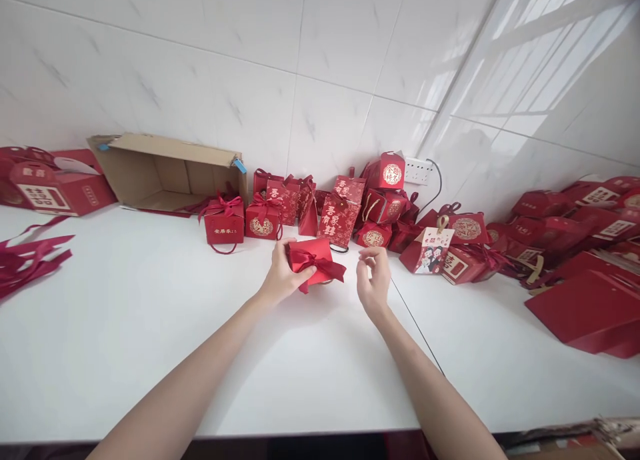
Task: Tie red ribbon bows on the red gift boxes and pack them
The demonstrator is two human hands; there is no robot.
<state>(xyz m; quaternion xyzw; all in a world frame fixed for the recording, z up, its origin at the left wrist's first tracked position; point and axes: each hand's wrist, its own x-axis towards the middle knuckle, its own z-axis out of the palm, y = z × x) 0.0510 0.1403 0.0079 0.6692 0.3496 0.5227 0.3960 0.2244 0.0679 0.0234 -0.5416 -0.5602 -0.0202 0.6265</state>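
A small red gift box tied with a red ribbon bow sits just above the white table in the middle. My left hand grips the box from its left side, thumb pressed on the ribbon. My right hand hovers just right of the bow, apart from it, fingers curled with thumb and forefinger close together and nothing visible between them.
Several red gift boxes line the wall behind. An open cardboard carton lies on its side at back left. Loose red ribbons lie at far left, flat red boxes at right. A wall socket is behind.
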